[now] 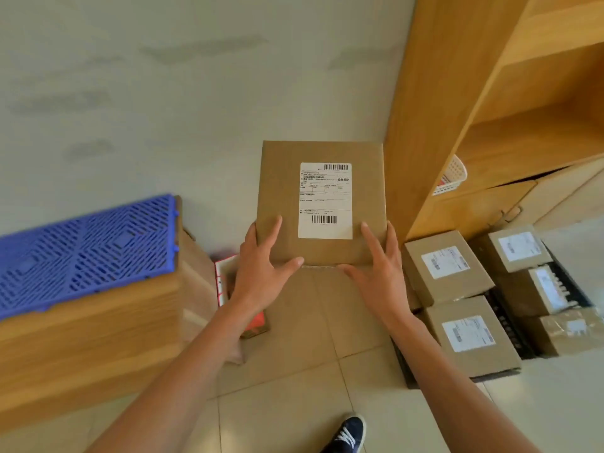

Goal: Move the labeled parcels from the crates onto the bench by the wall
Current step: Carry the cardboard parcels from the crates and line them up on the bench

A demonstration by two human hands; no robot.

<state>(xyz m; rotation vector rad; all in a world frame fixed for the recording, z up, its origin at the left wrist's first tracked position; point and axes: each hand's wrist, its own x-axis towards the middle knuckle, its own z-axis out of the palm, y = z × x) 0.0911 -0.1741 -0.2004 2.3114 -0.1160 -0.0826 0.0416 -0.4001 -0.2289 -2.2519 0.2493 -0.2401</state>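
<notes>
I hold a brown cardboard parcel (281, 191) with a white barcode label in front of me, above the tiled floor. My left hand (261, 266) grips its near left corner, fingers spread on the top face and thumb along the near edge. My right hand (379, 266) grips the near right corner the same way. At the left is the wooden bench (91, 338) with a blue plastic grid mat (88, 250) on top. At the right, a black crate (506, 325) on the floor holds several labeled parcels, among them two (447, 269) (470, 335) nearest me.
A tall wooden shelf unit (457, 93) stands at the right against the pale wall, with a white basket (452, 174) on a shelf. A red and white item (255, 322) lies on the floor between bench and parcel. My dark shoe (348, 433) shows at the bottom.
</notes>
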